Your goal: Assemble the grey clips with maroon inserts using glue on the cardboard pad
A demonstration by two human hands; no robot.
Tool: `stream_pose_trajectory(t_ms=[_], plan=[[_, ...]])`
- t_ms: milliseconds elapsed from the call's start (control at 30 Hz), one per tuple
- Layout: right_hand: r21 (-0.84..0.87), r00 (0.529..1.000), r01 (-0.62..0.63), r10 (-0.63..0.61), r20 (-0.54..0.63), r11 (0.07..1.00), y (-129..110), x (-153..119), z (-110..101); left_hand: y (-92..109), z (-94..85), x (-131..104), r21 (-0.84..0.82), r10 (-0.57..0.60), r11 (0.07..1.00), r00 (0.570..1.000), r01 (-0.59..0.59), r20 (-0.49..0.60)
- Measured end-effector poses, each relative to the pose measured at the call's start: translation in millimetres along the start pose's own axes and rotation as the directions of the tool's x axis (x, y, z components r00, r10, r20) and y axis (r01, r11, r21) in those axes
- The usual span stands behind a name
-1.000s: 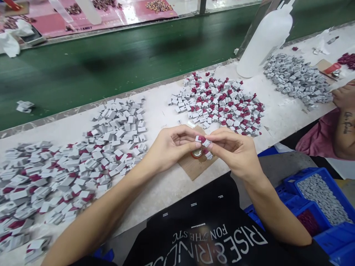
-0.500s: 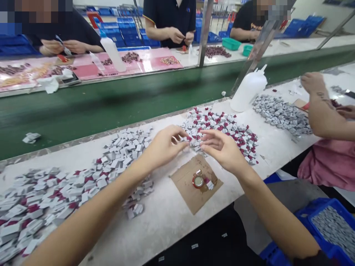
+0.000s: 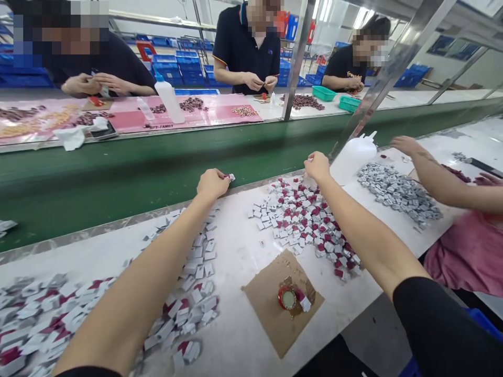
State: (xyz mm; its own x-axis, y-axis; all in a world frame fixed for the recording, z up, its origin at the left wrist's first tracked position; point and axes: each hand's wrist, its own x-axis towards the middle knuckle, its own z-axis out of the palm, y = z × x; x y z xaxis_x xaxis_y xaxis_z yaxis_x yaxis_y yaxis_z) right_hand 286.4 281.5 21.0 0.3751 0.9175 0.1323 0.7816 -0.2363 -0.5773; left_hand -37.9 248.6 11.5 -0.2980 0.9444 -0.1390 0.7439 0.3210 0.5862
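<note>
My left hand (image 3: 213, 184) is closed on a small white and dark red piece (image 3: 229, 178) above the table's far edge, by the green belt. My right hand (image 3: 317, 166) is closed at the far edge of a pile of white and dark red pieces (image 3: 294, 214), beside a white bottle (image 3: 352, 157); what its fingers hold, if anything, I cannot make out. On the near part of the table lies a brown cardboard square (image 3: 271, 309) with a round red-rimmed cap (image 3: 288, 298), a wet brown patch and one white and red piece on it.
More white and red pieces (image 3: 51, 309) spread at the left under my left forearm. Beyond the green belt (image 3: 129, 173), people work at another table. At the right, a person's arm (image 3: 436, 175) reaches past a grey pile (image 3: 396, 193). A metal post (image 3: 298, 63) stands at the belt.
Both hands have moved apart and forward, the left to the belt's edge, the right towards the white bottle. Their fingers have closed. The view has tilted up.
</note>
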Motion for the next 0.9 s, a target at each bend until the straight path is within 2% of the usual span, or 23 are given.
stream_pose_trajectory(t_ms=[100, 200, 300, 400, 467, 533, 567, 633, 667, 767, 900], plan=[[-0.075, 0.997, -0.077, 0.077, -0.013, 0.994, 4.2, 25.2, 8.0, -14.1, -8.3, 0.9, 0.03, -0.01, 1.0, 1.0, 0.01, 0.007], [-0.116, 0.995, -0.095, 0.099, 0.023, 0.989, 7.2, 34.0, 17.0, -26.7, -16.0, -0.4, 0.057, -0.026, 0.998, 1.0, 0.025, 0.013], [-0.117, 0.996, -0.057, 0.064, 0.056, 0.991, 2.7, 36.2, 21.2, -31.2, -23.8, -1.3, 0.082, -0.047, 0.996, 0.998, 0.044, 0.037], [-0.079, 0.996, 0.013, -0.006, 0.085, 0.997, -9.7, 34.5, 16.5, -29.3, -35.1, -7.4, 0.124, -0.071, 0.99, 0.996, 0.064, 0.059], [-0.036, 0.992, 0.065, -0.061, 0.11, 0.997, -18.7, 25.4, 7.6, -28.8, -42.5, -19.9, 0.174, -0.02, 0.985, 0.999, 0.015, 0.028], [0.052, 0.978, 0.143, -0.149, 0.143, 0.988, -24.5, 3.8, -6.7, -31.3, -46.4, -41.2, 0.212, 0.141, 0.967, 0.99, -0.144, 0.031], [0.113, 0.965, 0.19, -0.207, 0.159, 0.975, -25.7, -12.6, -16.1, -33.8, -46.1, -54.7, 0.215, 0.244, 0.944, 0.968, -0.252, 0.062], [0.318, 0.897, 0.321, -0.394, 0.2, 0.892, -23.8, -55.3, -38.1, -40.3, -40.7, -84.3, 0.187, 0.426, 0.872, 0.889, -0.453, 0.167], [0.383, 0.868, 0.34, -0.444, 0.223, 0.859, -20.8, -80.0, -49.8, -43.8, -35.6, -98.9, 0.175, 0.487, 0.835, 0.848, -0.522, 0.209], [0.508, 0.83, 0.294, -0.48, 0.285, 0.81, -4.3, -154.2, -79.9, -51.5, -15.3, -132.8, 0.14, 0.595, 0.753, 0.757, -0.642, 0.271], [0.553, 0.85, 0.175, -0.408, 0.332, 0.815, 27.0, -226.7, -97.5, -48.0, 13.4, -146.4, 0.007, 0.682, 0.695, 0.663, -0.719, 0.31]])
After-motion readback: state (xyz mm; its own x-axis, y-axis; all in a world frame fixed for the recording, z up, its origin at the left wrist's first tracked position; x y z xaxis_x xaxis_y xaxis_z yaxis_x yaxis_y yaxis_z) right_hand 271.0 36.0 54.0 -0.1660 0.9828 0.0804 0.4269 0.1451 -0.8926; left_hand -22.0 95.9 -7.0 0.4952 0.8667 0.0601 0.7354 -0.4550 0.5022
